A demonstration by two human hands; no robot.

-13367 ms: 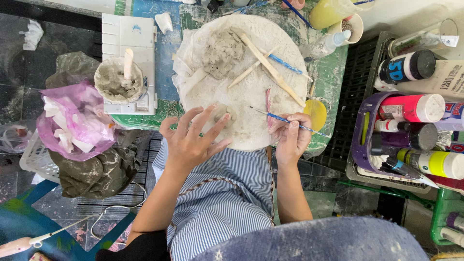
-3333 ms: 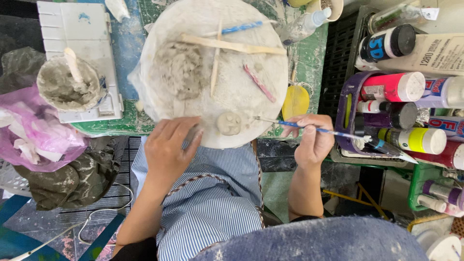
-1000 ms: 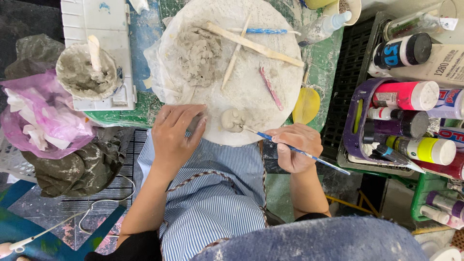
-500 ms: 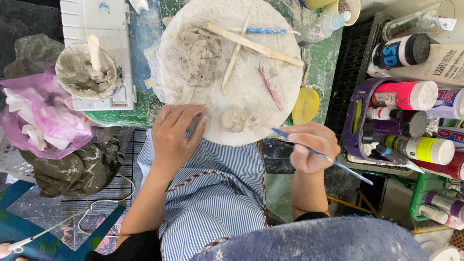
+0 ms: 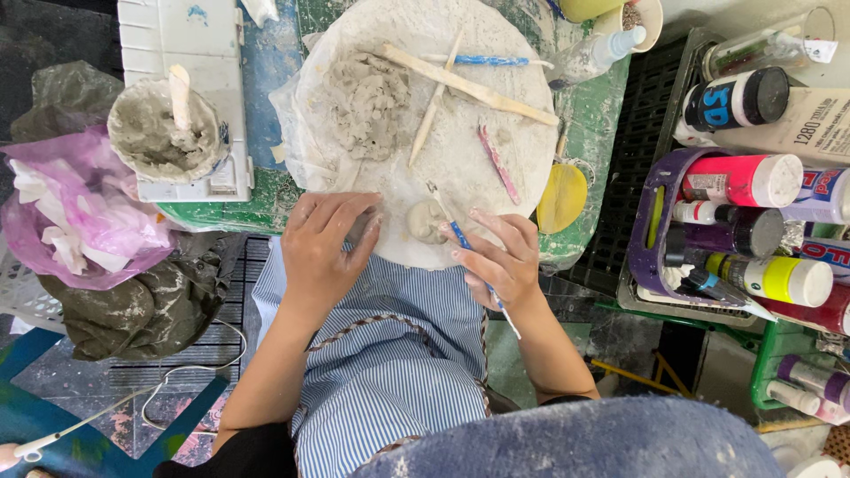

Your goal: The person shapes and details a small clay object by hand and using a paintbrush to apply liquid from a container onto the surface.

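Note:
My right hand (image 5: 500, 257) grips a thin blue-handled brush (image 5: 460, 237), its tip resting near a small ball of grey clay (image 5: 423, 221) on the round white board (image 5: 531, 159). My left hand (image 5: 326, 248) lies curled over the board's near edge, fingers closed on a small grey piece that is mostly hidden. A bigger lump of rough clay (image 5: 365, 102) sits farther back on the board with several wooden sticks (image 5: 469, 84), a blue tool (image 5: 489, 61) and a pink tool (image 5: 498, 163).
A clay-smeared bowl with a stick (image 5: 165, 131) stands on a white plastic box at the left. A pink bag (image 5: 84, 217) lies beyond it. Paint bottles fill a purple tray (image 5: 653, 230) at the right. A yellow lid (image 5: 562, 196) lies by the board.
My right hand swung back from the right and brought the brush tip onto the small clay ball. My left hand stayed on the board's near edge.

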